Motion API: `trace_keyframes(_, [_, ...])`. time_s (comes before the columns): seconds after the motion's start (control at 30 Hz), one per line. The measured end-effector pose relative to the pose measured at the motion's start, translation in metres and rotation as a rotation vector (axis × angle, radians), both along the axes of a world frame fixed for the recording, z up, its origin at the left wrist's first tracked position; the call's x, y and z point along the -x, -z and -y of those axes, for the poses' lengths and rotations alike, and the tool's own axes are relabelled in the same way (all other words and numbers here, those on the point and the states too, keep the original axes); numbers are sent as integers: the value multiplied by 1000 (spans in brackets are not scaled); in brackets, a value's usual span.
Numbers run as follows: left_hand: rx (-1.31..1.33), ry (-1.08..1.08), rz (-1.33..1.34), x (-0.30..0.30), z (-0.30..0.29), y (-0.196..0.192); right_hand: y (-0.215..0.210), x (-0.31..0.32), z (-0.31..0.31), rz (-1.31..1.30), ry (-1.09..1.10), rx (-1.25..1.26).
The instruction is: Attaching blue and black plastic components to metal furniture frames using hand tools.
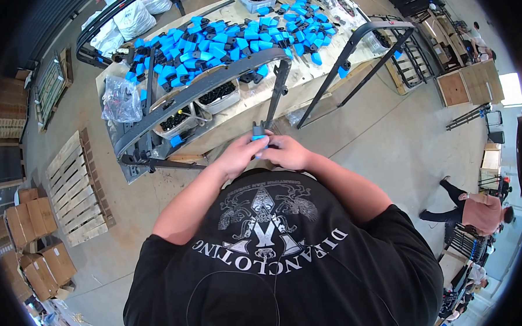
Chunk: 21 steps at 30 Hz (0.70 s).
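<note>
Both hands are clenched on one small part, held in the air just off the counter's (235, 114) near edge. The left hand (237, 155) wraps it from below, and the right hand (287, 152) pinches it from the side. If either grip loosens, I'd expect the blue and black clip (259, 133) to drop to the concrete floor (365, 141), since nothing lies beneath it. It could also knock the black metal frame (211, 83) leaning close by. The clip is small, bright blue with a black tip poking up, mostly hidden by fingers.
</note>
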State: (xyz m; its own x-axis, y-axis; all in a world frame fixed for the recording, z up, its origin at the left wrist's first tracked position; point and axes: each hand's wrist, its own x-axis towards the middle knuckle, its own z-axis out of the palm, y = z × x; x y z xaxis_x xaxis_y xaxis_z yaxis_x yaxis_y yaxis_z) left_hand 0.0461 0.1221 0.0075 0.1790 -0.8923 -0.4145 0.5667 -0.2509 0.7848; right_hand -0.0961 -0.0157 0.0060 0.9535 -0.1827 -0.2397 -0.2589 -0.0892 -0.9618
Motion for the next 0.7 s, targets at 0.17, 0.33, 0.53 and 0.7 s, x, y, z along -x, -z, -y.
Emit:
trace_keyframes(0.17, [-7, -337, -40, 12, 37, 4, -26, 15, 56, -353, 23, -502])
trace_keyframes(0.33, [-84, -478, 107, 23, 64, -9, -9, 37, 117, -189, 274, -1072])
trace_keyframes(0.53, [-57, -399, 364, 55, 110, -11, 8, 43, 171, -101, 181, -1223])
trace_keyframes(0.7, [-20, -466, 554, 76, 140, -24, 6, 39, 186, -195, 168, -1048])
